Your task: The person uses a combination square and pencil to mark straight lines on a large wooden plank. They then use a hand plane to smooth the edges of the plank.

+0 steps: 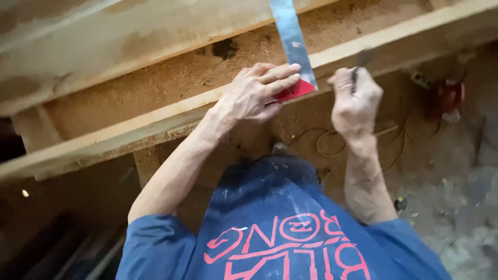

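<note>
On the near edge of the long timber plank [155,124], the left hand [254,93] presses flat on the red-handled steel square [293,52] while the right hand [355,98], just right of the blade, pinches a pencil [358,67] (blurred); marking true likely needs the stock tight against the edge.

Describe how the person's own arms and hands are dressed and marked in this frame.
Both the left hand and the right hand are bare: no gloves, rings or watch visible. The forearms are uncovered too. Short blue sleeves end near the elbows, part of a blue shirt with red printed lettering on its front and pale specks like dust or paint.
</note>
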